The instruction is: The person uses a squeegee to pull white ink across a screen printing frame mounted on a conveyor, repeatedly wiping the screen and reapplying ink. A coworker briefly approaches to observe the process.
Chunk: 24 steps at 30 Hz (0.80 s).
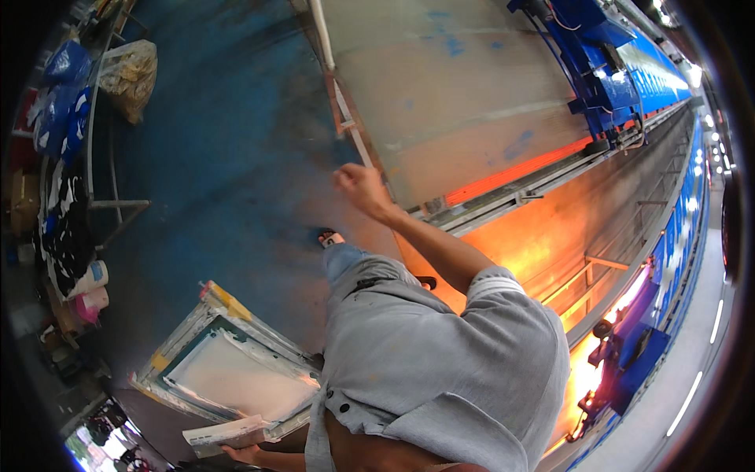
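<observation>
At the lower left, my left hand (245,454) is wrapped round the underside of a pale flat bar (224,435). That bar lies against the near edge of a screen-printing frame (259,322), which tilts beside my left leg. The frame has a pale mesh, a dark inner border and yellow tape at its corners. Whether my fingers also grip the frame is hidden. My right hand (362,189) is out ahead with its fingers curled in, slightly blurred, and nothing shows in it. It hangs above the floor near the edge of a long printing table (472,94).
Blue machinery (602,71) stands on a rail (503,200) along the table at the right. Orange light glows below the rail. On the left are a metal rack (118,204), a clear bag (130,75), blue bags (63,102) and white and pink buckets (93,277). Blue-stained floor (228,134) lies ahead.
</observation>
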Available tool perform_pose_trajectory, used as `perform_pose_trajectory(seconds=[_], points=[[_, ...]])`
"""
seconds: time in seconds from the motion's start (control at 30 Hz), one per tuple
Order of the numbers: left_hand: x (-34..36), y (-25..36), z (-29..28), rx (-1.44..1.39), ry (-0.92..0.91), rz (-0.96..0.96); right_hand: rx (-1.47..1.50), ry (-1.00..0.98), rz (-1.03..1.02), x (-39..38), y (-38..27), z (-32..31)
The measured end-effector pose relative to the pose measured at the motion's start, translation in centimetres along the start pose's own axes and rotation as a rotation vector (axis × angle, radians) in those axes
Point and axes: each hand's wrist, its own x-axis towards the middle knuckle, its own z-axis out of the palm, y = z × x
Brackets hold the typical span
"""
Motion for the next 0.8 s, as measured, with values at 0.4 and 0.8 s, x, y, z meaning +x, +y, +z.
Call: perform_pose_trajectory(seconds=[0.4, 0.8], points=[[26.3, 0.8, 18.9, 0.058, -0.158, -0.068, -0.309, -0.737, -0.159, 10.4, -1.4, 29.5], [53.5, 5.2, 47.2, 0.089, -0.576, -0.2, -0.497, 0.105, 0.902, 2.7, 12.8, 30.1]])
